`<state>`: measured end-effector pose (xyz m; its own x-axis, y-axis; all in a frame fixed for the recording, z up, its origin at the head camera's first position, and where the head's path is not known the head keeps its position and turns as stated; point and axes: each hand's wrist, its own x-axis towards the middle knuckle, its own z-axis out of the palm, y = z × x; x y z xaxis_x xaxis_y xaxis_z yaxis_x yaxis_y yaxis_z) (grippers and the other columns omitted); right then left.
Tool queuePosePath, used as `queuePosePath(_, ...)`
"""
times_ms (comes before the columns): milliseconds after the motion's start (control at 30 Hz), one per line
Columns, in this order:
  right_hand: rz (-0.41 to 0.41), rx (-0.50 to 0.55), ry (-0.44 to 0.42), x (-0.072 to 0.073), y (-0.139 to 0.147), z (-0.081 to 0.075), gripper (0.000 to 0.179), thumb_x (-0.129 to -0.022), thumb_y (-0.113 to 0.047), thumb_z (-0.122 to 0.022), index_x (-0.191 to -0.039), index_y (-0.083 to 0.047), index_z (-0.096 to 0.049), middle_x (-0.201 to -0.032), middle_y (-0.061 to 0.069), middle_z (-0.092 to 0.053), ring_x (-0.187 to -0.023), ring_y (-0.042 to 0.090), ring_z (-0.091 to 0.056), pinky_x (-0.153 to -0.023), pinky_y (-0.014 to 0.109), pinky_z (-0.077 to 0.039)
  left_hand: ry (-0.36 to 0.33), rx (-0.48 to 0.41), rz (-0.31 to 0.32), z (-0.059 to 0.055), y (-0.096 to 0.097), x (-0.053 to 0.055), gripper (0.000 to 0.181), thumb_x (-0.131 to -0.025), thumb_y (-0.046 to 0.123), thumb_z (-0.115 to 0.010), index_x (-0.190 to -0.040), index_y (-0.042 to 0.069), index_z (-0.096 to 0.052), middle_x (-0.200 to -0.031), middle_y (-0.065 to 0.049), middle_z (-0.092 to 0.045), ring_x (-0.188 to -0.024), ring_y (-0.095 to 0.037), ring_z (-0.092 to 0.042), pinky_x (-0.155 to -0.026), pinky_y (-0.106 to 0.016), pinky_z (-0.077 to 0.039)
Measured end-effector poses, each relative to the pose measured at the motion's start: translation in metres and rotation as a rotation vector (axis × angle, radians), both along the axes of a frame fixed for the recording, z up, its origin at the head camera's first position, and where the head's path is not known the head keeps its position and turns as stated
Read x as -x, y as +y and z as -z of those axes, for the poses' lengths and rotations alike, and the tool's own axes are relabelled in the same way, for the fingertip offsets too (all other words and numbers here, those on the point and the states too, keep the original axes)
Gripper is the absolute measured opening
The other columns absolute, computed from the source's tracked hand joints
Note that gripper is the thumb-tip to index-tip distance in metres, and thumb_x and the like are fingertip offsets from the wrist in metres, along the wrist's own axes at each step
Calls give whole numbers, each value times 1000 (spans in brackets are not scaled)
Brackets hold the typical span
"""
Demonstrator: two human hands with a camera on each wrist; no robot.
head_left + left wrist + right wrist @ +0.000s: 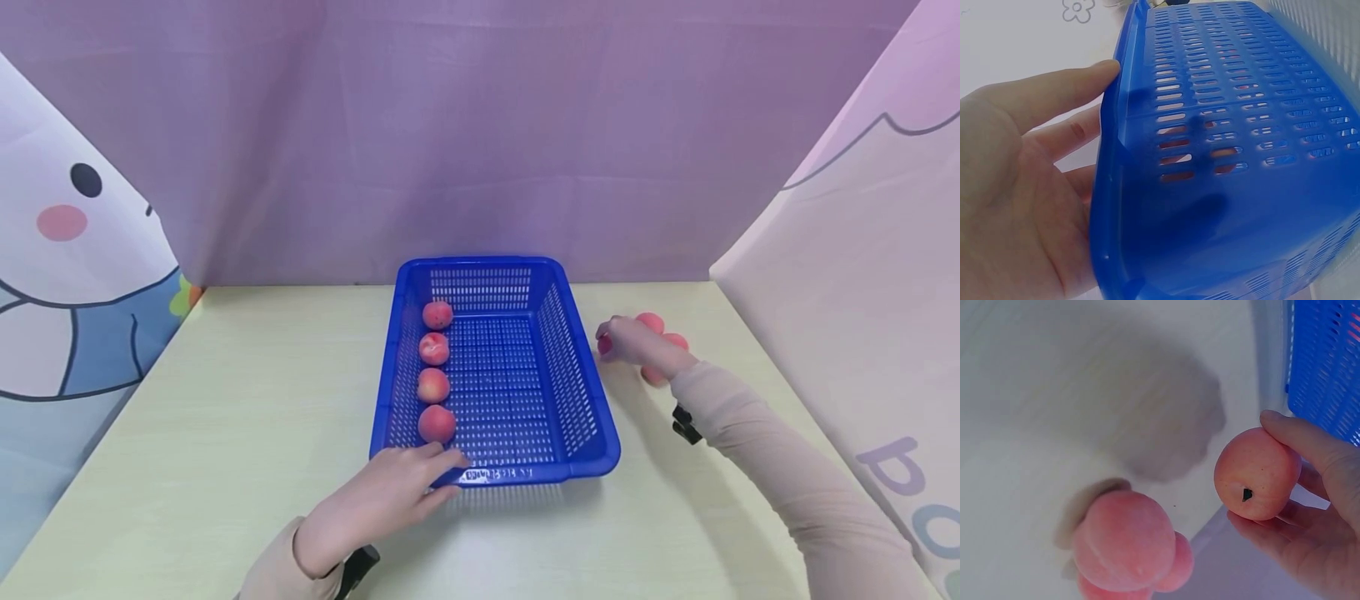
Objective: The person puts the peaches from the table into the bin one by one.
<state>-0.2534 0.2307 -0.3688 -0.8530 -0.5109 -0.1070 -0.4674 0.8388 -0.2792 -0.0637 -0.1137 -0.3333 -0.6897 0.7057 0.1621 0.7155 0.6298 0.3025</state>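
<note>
A blue perforated plastic basket point(517, 475) stands on the table, with several pink peaches point(433, 386) lined up along its left side. My left hand point(390, 487) holds the basket's front rim near the left corner; in the left wrist view its thumb point(1072, 90) lies against the rim while the other fingers pass behind it. Right of the basket, my right hand point(637, 343) grips a peach point(1257, 475) between thumb and fingers. This peach has a small dark spot at its stem end. Beside that hand lie more peaches point(652, 322), partly hidden by it in the head view.
The pale table point(262, 400) runs back to a purple cloth point(480, 150). Cloth panels with printed figures flank it, a cartoon face point(90, 225) on the left one. The basket's right wall point(566, 358) stands between the held peach and the basket's inside.
</note>
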Motion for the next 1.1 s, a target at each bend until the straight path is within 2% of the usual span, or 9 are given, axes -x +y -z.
queuePosePath(333, -77, -35, 91, 3, 1, -18, 26, -67, -6, -72, -87, 8, -62, -77, 14, -63, -70, 25, -58, -66, 38, -47, 0, -6, 2, 0, 0, 0, 16, -82, 20, -62, -96, 14, -57, -69, 7, -51, -54, -2, -42, -46, -15, -35)
queuePosePath(567, -52, -48, 95, 7, 0, -29, 29, -68, -6, -73, -90, 8, -61, -80, 15, -62, -73, 26, -56, -71, 39, -46, 19, -7, 3, 1, 0, 0, 16, -81, 20, -63, -95, 14, -57, -68, 8, -50, -54, -2, -42, -46, -15, -35)
queuePosePath(733, -50, -35, 94, 9, -1, -39, 24, -68, -4, -72, -87, 7, -62, -77, 12, -61, -70, 24, -54, -69, 38, -46, 36, -11, 7, 2, -1, 0, 16, -81, 20, -63, -95, 14, -57, -68, 8, -50, -53, -2, -42, -46, -15, -35)
queuePosePath(900, -25, -10, 63, 9, -5, -47, 22, -69, -2, -71, -86, 6, -62, -74, 9, -60, -67, 21, -51, -65, 34, -45, 26, -8, 3, 2, -1, 0, 17, -81, 21, -63, -95, 14, -57, -68, 8, -50, -53, -1, -41, -45, -15, -34)
queuePosePath(1100, -14, -36, 89, 14, -9, -53, 27, -69, -5, -72, -91, 6, -62, -81, 14, -62, -72, 24, -56, -70, 36, -47, 14, -1, 1, 1, 0, 0, 17, -81, 20, -63, -96, 14, -57, -68, 7, -51, -53, -2, -41, -45, -15, -35)
